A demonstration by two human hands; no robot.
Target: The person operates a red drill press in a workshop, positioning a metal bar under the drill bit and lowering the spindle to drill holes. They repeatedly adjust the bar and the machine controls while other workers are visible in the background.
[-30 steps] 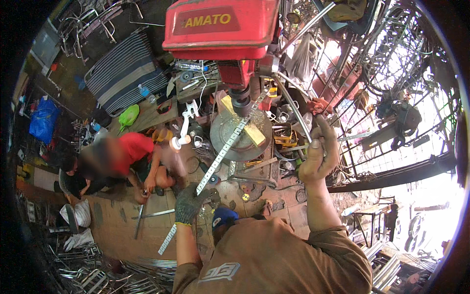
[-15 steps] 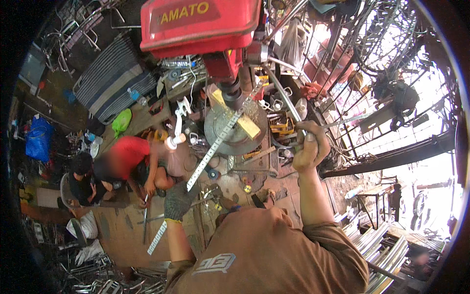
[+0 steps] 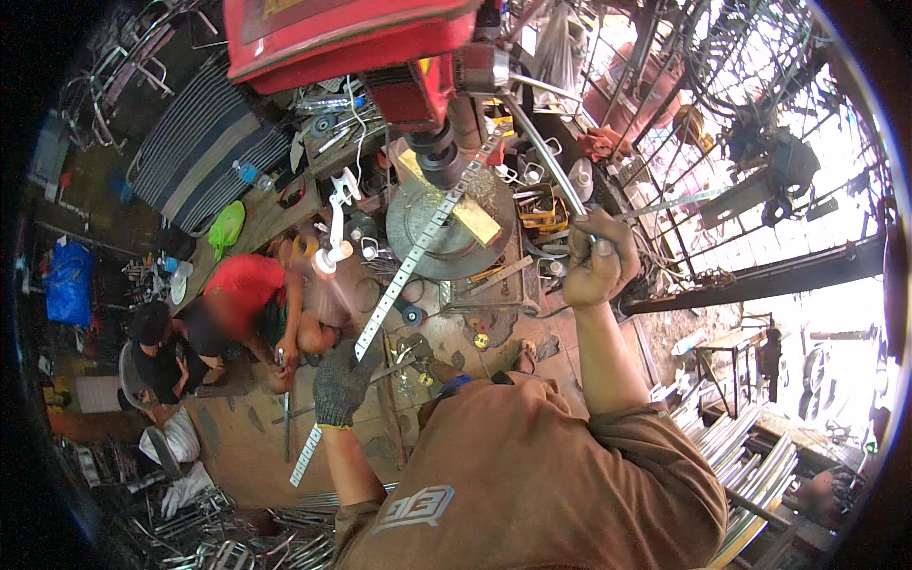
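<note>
My left hand [image 3: 346, 384], in a dark knitted glove, is closed round a long, flat metal strip [image 3: 407, 270] with a row of holes. The strip slants up from the lower left, across a yellowish wood block [image 3: 475, 220] on the round table [image 3: 408, 228] of a red drill press [image 3: 351, 43]. Above the strip and block is the drill chuck [image 3: 439, 157]; I cannot tell whether the bit touches the metal. Bare, my right hand [image 3: 600, 261] grips the end of the press's feed lever [image 3: 553, 157]. Shavings [image 3: 489, 195] lie around the block.
At left, a person in a red shirt [image 3: 247, 285] works low near the floor, with another person in black [image 3: 163, 356] beside them. A white lamp [image 3: 337, 223] stands left of the press. Metal tubes [image 3: 750, 475] are stacked at lower right; a metal grille borders the right.
The view has shifted, so the press appears farther up and left. Both hands keep their holds. The hand of the person in red has moved slightly.
</note>
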